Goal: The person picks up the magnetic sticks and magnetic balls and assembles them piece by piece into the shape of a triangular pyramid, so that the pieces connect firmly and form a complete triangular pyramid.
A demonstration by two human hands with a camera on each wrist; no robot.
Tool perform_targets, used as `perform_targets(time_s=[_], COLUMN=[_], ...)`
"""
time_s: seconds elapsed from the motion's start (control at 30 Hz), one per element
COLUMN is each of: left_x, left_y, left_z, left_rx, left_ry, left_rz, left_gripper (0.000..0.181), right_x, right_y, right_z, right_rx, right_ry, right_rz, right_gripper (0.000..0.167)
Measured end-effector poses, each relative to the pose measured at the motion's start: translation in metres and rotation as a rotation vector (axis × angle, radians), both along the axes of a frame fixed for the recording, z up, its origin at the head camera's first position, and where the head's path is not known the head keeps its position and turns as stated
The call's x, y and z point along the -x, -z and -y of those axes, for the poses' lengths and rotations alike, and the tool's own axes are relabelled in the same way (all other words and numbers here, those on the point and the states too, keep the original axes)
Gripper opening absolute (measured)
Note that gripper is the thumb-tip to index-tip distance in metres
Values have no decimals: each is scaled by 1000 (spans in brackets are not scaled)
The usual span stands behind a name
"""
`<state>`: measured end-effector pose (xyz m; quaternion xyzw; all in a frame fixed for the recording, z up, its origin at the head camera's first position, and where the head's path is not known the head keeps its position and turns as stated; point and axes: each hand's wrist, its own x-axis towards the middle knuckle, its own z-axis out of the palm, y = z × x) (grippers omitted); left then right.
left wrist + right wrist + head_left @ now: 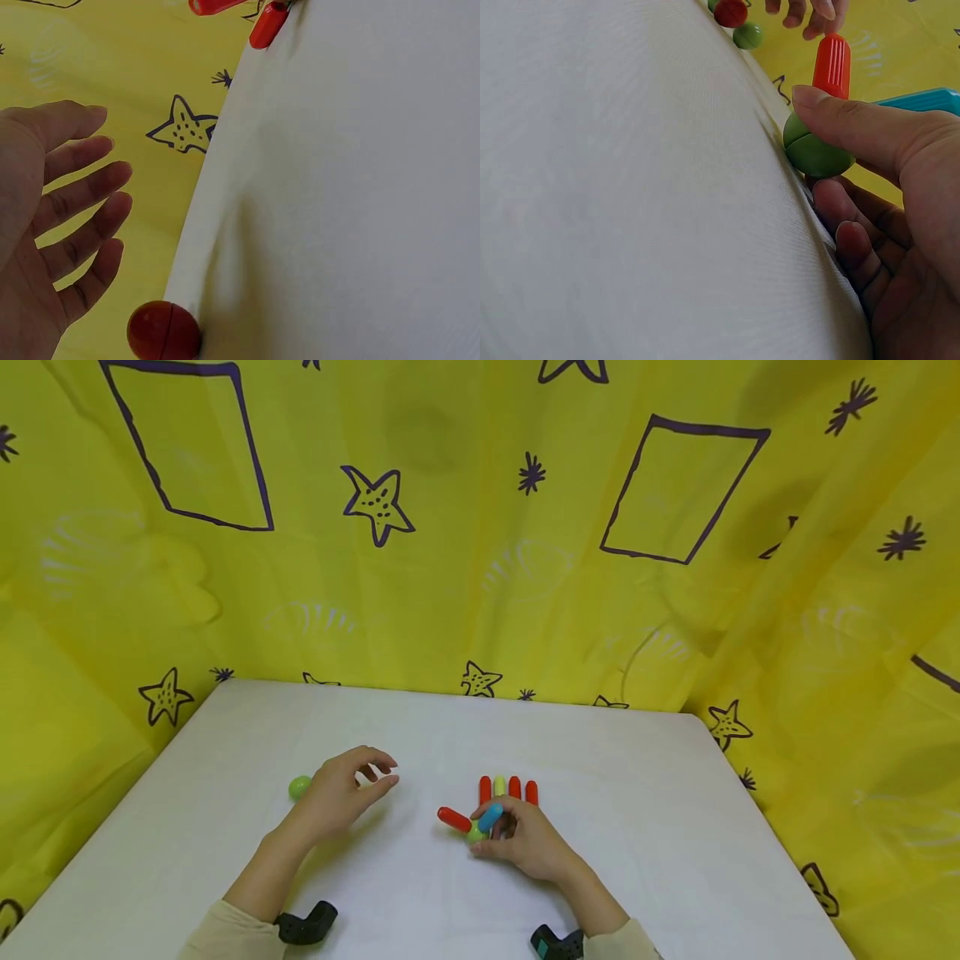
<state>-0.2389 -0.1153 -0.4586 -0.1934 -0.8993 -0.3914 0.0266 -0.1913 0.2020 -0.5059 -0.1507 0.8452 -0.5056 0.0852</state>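
Observation:
My right hand [531, 845] pinches a green ball [817, 146] low over the white table, between thumb and fingers. A red rod [454, 819] and a blue rod [491, 817] stick out from this ball at different angles. My left hand [341, 793] hovers over the table to the left, its fingers loosely bent and holding nothing. Beside it lies another green ball [299, 788]; a red ball [161, 330] shows below the fingers in the left wrist view, while the head view hides it behind the hand.
Just beyond my right hand, several rods lie side by side, among them a red rod [532, 792] and a yellow-green rod [500, 786]. The white table [420, 902] meets a yellow patterned curtain [465, 593] at its back and sides.

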Motion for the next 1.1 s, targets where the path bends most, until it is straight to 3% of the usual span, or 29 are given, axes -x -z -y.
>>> perform_targets(time_s=[0.37, 0.5, 0.87, 1.1], left_x=[6, 8, 9, 9], left_y=[-17, -20, -19, -14], left_z=[38, 47, 50, 48], left_rx=[132, 203, 287, 292], left_ry=[-76, -75, -14, -14], left_rz=[70, 50, 72, 101], left_gripper=[24, 19, 13, 13], right_x=[-1, -2, 0, 0], right_y=[0, -1, -1, 0], right_z=[0, 1, 0, -1], right_rx=[15, 31, 24, 5], right_ry=[1, 6, 6, 3], right_rz=[-2, 3, 0, -8], right_gripper=[35, 35, 35, 34])
